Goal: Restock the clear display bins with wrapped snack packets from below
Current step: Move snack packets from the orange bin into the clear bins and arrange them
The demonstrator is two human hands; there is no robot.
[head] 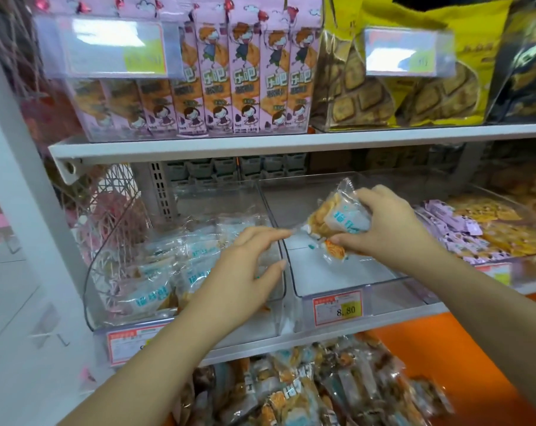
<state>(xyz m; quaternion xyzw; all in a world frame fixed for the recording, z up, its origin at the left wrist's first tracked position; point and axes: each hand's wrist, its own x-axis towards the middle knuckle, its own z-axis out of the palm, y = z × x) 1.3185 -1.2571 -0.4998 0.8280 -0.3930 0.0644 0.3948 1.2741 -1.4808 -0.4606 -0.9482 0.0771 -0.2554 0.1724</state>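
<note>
As far as this view shows, we are partway through the restock.

Left bin: partly filled with wrapped packets, heaped toward its left and front; room remains at the back and right.

Left grip: over that bin's right side, wide, fingers nearly straight, holding nothing. Its fingertips reach the tail of the wrapper in the other grip. Touching or just short, we cannot tell.

Middle bin: floor bare where visible, nothing lying in it yet.

Right grip: closed round a packet, held above the middle bin near its left wall. An orange piece shows under the thumb; one packet or two, we cannot tell.

Judgement: left bin needs topping up, middle bin is barely begun, most of the job is left. Supply looks ample: a pile of like packets lies on the shelf below.

Surroundings, same order:
- Pink mesh beside the left bin.
- Pink cartons and yellow bags on the shelf above.
- Right bin holds purple sachets, not our item.

In the way: the upper shelf edge overhangs the bins, so we judge entry must come from the front and low. The wall between the left and middle bins sits right under both grips.
</note>
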